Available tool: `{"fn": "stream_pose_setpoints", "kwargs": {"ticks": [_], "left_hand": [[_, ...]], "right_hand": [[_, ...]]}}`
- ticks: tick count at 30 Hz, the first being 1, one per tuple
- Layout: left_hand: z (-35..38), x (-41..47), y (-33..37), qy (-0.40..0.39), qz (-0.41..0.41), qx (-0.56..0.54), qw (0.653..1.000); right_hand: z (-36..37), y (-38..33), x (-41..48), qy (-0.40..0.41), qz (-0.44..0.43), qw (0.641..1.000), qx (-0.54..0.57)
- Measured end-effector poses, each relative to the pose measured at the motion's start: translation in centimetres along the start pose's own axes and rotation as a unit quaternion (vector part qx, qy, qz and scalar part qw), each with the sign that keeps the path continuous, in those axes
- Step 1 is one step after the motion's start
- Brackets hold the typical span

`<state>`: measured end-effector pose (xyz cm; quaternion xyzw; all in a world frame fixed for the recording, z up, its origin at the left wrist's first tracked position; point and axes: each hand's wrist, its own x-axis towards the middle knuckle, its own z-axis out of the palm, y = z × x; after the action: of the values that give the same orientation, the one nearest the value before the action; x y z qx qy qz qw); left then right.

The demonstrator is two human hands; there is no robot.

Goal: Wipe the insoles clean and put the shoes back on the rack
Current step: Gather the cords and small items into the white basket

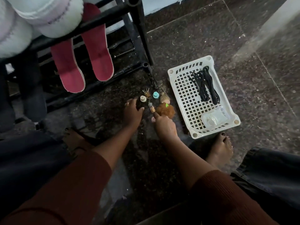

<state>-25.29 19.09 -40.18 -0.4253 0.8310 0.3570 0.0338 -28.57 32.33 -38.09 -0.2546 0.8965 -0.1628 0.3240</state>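
Two pink slippers [71,69] sit on the rack [142,38]. Left hand [134,111] lies slack; right hand [164,127] pinches one vial charm [151,108].

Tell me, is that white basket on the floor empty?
Not empty. The basket holds a bundle of black laces and a clear plastic packet at its near corner.

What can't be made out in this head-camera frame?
All head view.
White fluffy footwear: cut off by the top and left edges; its type is unclear.
Left hand: dim light hides whether anything lies under its fingers.
Right hand: its grip near the small glass bottle charm is too small to tell.
Clear plastic tub in the white slotted basket: contents blurred.
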Motion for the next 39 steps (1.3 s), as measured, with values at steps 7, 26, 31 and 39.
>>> {"fn": "stream_pose_setpoints", "kwargs": {"ticks": [7, 26, 31, 39], "left_hand": [[1.3, 2.6, 0.6, -0.009, 0.062, 0.047, 0.997], [6.4, -4.5, 9.0, -0.035, 0.247, 0.036, 0.968], [9.4, -5.2, 10.2, -0.044, 0.233, 0.11, 0.965], [10.2, -5.0, 9.8, -0.05, 0.226, 0.123, 0.965]], "right_hand": [[1.0, -0.8, 1.7, -0.027, 0.02, 0.999, 0.033], [-6.9, 10.0, 0.0, 0.239, 0.103, 0.962, -0.085], [-7.1, 11.3, 0.7, 0.235, 0.142, 0.959, -0.068], [-7.6, 9.9, 0.8, 0.218, 0.213, 0.944, -0.124]]}}
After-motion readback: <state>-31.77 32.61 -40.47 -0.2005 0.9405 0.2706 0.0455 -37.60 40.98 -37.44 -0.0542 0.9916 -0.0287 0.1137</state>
